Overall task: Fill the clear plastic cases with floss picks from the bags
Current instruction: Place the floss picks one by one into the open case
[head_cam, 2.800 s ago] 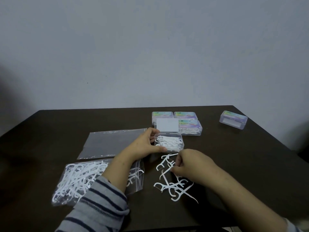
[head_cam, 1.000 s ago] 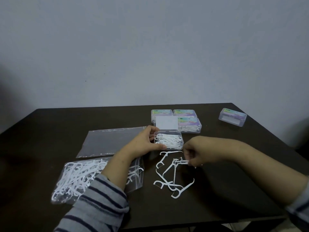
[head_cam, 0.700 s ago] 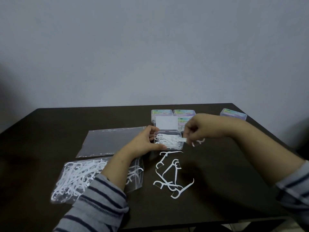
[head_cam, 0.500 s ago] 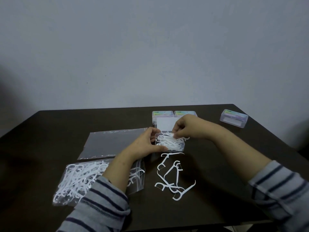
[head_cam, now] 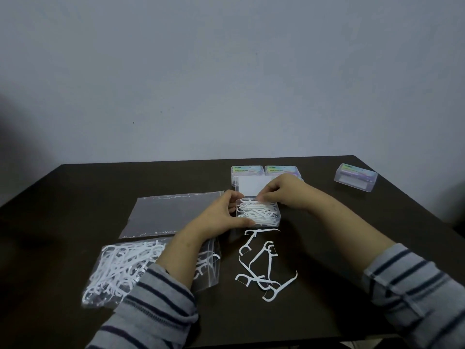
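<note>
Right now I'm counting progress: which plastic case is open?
The case between both hands, lid raised, floss picks inside; the others are closed.

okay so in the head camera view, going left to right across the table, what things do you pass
Bag of floss picks → left hand → open case → right hand → lone closed case.

Figure: what I see of the wearer from the head camera. Both arms wear grey long sleeves with thin dark horizontal stripes, left sleeve (head_cam: 161, 306) and right sleeve (head_cam: 417, 290); cuffs are pushed up, forearms bare, and hands carry no gloves.
</note>
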